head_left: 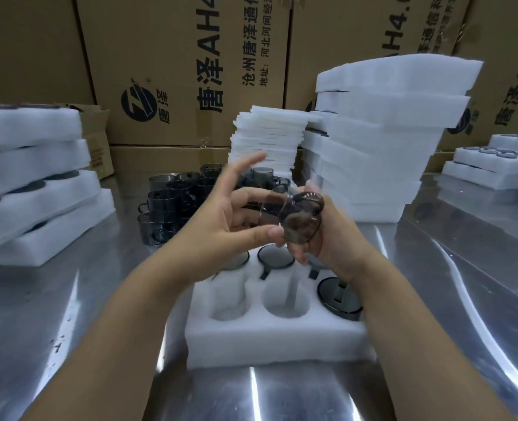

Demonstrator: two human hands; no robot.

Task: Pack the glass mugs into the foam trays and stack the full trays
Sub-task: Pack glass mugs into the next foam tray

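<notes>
Glass mug (285, 214): smoky and see-through, held on its side between both hands, above the far row of the foam tray.
Right hand (327, 235): fingers curled round the mug's base end, gripping it; the handle sits on top, by the thumb.
Left hand (221, 214): fingers spread wide and mostly straight, forefinger pointing up and away; thumb tip against the underside near the mug's open end. Blur hides how firmly it presses.
Foam tray (269, 335): white, on the near middle of the table. Dark mugs fill the far-row pockets and the near right pocket; the near left and near middle pockets are empty.
Loose mugs (178, 199): a cluster standing behind the left hand.
Steel table (99, 299): shiny, bearing everything.
Full trays (30, 177): stacked at the left.
Empty trays (382, 141): a tall leaning stack at the far right.
Foam sheets (269, 138): a thinner pile just left of that stack.
Cardboard boxes (184, 65): walling the far side.
</notes>
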